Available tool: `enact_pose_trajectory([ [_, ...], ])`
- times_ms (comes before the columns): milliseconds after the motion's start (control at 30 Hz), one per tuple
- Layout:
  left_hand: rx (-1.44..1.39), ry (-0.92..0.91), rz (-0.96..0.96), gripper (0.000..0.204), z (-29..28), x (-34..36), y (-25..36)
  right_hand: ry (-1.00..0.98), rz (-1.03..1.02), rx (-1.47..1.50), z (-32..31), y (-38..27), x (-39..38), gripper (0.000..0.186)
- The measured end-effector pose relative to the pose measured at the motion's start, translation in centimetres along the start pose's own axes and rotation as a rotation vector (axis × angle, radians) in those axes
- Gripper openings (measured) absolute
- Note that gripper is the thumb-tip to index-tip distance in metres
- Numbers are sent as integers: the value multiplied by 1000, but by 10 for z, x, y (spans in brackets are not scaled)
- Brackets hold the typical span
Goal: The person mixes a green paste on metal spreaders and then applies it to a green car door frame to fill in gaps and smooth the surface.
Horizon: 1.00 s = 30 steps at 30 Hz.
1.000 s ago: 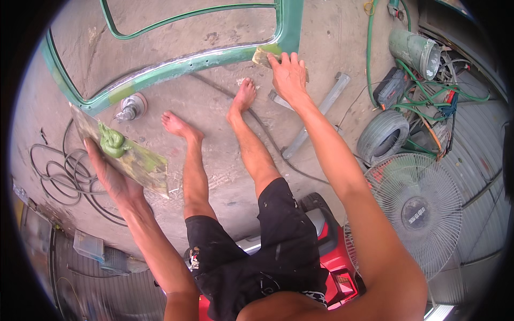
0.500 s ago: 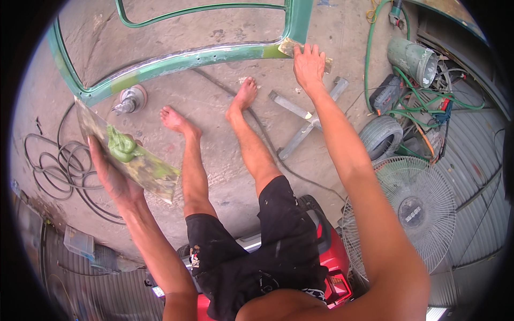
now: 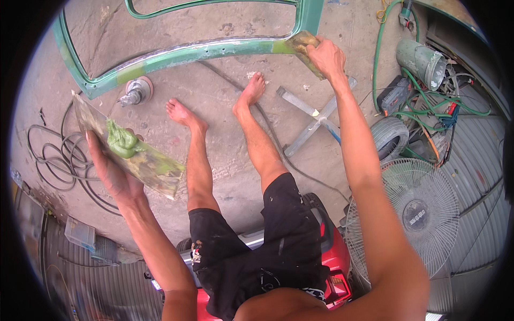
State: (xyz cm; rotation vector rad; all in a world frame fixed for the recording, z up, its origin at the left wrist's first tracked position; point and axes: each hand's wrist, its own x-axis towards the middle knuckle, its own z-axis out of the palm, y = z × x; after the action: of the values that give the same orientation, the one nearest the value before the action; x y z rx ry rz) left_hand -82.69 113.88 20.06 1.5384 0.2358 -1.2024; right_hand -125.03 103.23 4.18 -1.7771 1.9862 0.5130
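My left hand grips a thin flat board from beneath, its fingers wrapped round the edge. A lump of light green putty sits on that board. Up at the right, my right hand pinches a flat, stained putty spreader. The spreader's far edge overlaps the lower right corner of a green metal frame; I cannot tell whether it touches. Olive-green patches show on the frame, one beside the spreader and another patch near its left corner.
A round-headed power tool stands on the floor below the frame. Between my right forearm and feet lies a cross-shaped metal stand. At right are a fan, a tyre, a bucket and green hose. A dark hose coils at left.
My right hand has tilted the spreader, so its broad face now shows more. The frame and floor things sit slightly further right in view. The putty board stays in my left hand.
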Motion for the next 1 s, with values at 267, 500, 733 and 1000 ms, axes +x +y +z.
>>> enact_pose_trajectory([
  [267, -18, 30, -10, 31, -2, -4, -6, -315, 137, 143, 64, -38, 34, 94],
  [500, -24, 49, -19, 32, -14, -3, -2, -402, 290, 338, 85, -72, 36, 103],
  [733, -287, -423, -136, 25, -50, -14, 5, -453, -167, 1453, 2, -178, -78, 78],
  [1000, -1008, -502, -357, 27, -56, -81, 68, -565, -664, 1808, -212, -309, -282, 78],
])
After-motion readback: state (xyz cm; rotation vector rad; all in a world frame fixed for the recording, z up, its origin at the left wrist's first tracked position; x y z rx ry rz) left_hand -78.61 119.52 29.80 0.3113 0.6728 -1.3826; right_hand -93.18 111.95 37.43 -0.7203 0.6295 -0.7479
